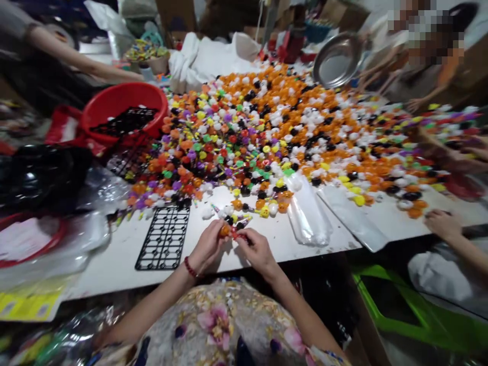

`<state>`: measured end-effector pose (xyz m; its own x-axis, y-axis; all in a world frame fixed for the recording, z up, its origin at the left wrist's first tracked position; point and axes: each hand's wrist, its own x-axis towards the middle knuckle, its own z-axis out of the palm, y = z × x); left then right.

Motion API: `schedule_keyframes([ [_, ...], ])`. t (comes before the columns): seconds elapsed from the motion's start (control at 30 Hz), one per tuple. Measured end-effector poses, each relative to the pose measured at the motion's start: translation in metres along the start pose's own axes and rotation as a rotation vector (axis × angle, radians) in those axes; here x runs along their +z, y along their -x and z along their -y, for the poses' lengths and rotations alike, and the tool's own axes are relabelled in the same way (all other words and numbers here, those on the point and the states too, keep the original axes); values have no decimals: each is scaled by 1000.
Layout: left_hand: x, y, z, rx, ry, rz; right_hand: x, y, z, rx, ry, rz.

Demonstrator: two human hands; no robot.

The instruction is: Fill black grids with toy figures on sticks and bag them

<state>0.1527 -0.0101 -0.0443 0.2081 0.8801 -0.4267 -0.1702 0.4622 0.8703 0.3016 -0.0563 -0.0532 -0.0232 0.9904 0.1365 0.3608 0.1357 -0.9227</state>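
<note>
Orange trinket is in my fingers, just over the tabletop. My left grip has it pinched at the thumb and fingertips, and my right grip is pinching a red bit right up against it. Can't tell if those are one piece or two, my fingers hide too much.

Going by the shine, I'd call it hard molded plastic: next to no weight, stiff, kinda slick. A round body like that could roll out of a lazy pinch. I'd take it around the fattest part, thumb opposite forefinger, and go easy on the squeeze, since if it's hollow it might crack. The red bit looks skinnier, so fingertips only there imo.

Beyond my grip there's a big heap of similar small stuff, with a black grid off to the left that looks stiff, and clear plastic sleeves to the right, probably floppy and slippery.
</note>
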Motion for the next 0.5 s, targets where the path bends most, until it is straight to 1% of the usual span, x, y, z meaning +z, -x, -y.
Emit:
schedule_keyframes([
  [0.17, 7, 1, 6, 6, -30, -19, -3, -1, 1, 27, -45, 33],
  [0.23, 7, 4, 5, 49, -120, -20, -3, 0, 2, 22, -39, 34],
  [0.33, 5, 10, 2, 154, -345, 8, -2, 4, 6, 15, -10, 39],
  [0.37, 5, 11, 1, 172, -385, -17, -2, 4, 7, 16, 6, 42],
  [0.43, 4, 12, 1, 157, -401, -49, -2, 5, 8, 33, 50, 47],
  [0.5, 4, 12, 2, 167, -409, -46, -1, 5, 9, 53, 103, 50],
])
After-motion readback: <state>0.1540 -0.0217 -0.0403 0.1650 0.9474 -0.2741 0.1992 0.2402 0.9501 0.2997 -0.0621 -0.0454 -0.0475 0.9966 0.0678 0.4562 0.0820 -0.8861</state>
